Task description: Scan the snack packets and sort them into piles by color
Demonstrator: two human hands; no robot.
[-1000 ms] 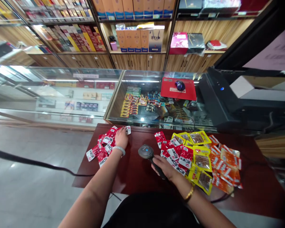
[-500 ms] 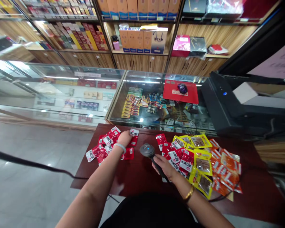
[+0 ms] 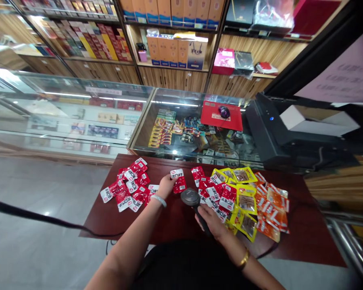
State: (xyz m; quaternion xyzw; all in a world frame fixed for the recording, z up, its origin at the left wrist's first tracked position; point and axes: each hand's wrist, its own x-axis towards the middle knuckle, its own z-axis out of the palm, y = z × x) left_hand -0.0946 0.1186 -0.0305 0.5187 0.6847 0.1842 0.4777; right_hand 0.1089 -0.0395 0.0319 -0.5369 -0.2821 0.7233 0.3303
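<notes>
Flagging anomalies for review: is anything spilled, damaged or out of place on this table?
Nothing stands out. Red packets lie in a loose heap; the left hand holds one red packet by the scanner gripped in the right hand.

Bare forearms, no sleeves showing. A pale bangle (image 3: 159,200) circles the left wrist, a gold bracelet (image 3: 243,259) the right. Dark clothing (image 3: 187,266) at 6 o'clock.

Small retail shop. Glass display counters (image 3: 78,117) filled with packaged goods; wooden wall shelves (image 3: 169,66) stocked with cartons and boxes; checkout terminal (image 3: 275,129) set at counter; barcode scanner (image 3: 191,198) and snack packets (image 3: 245,199) laid on table (image 3: 305,237).
</notes>
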